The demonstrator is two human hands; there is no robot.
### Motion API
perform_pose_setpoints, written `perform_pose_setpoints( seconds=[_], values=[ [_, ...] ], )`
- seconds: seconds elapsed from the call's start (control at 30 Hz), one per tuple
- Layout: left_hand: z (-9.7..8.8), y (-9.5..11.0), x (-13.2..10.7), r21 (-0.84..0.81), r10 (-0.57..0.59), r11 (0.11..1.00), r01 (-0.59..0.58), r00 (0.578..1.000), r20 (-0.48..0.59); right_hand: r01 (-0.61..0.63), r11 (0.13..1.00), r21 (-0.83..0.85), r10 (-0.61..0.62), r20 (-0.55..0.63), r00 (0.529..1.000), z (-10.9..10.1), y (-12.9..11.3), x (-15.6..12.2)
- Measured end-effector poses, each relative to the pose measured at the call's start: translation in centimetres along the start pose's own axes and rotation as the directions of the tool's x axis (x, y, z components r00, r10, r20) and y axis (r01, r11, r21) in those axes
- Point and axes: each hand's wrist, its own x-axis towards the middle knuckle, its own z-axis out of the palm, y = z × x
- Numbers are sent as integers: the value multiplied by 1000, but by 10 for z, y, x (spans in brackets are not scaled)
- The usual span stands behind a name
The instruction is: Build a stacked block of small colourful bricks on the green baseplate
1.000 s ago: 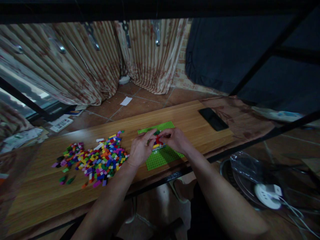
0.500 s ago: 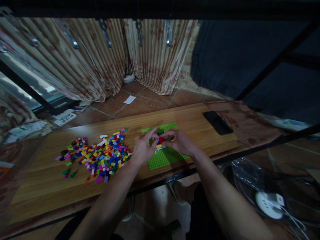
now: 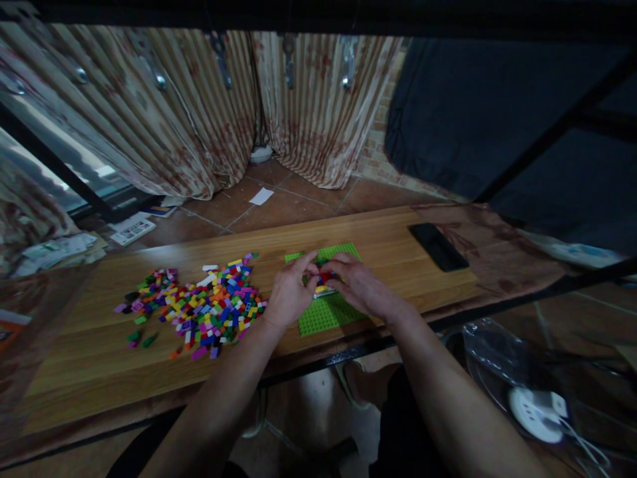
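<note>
Your left hand (image 3: 292, 292) and right hand (image 3: 362, 285) curl round the toy-brick build (image 3: 325, 277) between them; whether either is clamped, you can't tell here. It's over the green baseplate (image 3: 326, 317). Expect light, stiff plastic that may pop apart: hold it low.

- Left grip (image 3: 291, 292): a bare hand, ungloved, above it a left forearm (image 3: 233, 385) uncovered along its visible length
- Right grip (image 3: 361, 285): likewise a bare hand, with an uncovered right forearm (image 3: 438, 372)
- Black cloth (image 3: 398, 425) over the lap, plain, deep in shadow
- Footwear (image 3: 346, 390) with a pale, curved rim, the rest too dim
</note>
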Motion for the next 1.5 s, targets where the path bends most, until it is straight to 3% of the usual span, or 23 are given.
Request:
perform_pose_setpoints(
  seconds=[0.43,0.73,0.8,0.9,0.97,1.2,1.37,1.5],
  values=[
    [10,-5,4,-132,-97,987,96,995,-3,-14,990,-142,19,33,999,-1,-11,5],
    [7,-4,0,-179,-99,979,95,995,-11,-118,980,161,129,-59,990,-4,-8,2],
    [0,-2,-5,-171,-91,981,86,996,-18,-203,958,202,233,-134,963,-3,-4,1],
    [-17,0,-16,-152,-89,985,81,995,-41,-339,917,208,387,-267,882,3,1,3],
    [-28,-2,-25,-136,-107,986,98,992,-61,-411,889,203,456,-295,840,9,4,4],
    [-43,-17,-44,-129,-180,977,168,979,-94,-510,832,218,548,-183,816,28,8,7],
    [-47,-13,-45,-134,-153,981,143,986,-71,-536,779,324,585,-69,808,31,10,6],
    [-52,-9,-44,-163,-180,973,165,981,-77,-563,768,307,608,-68,791,32,6,5]
  ],
)
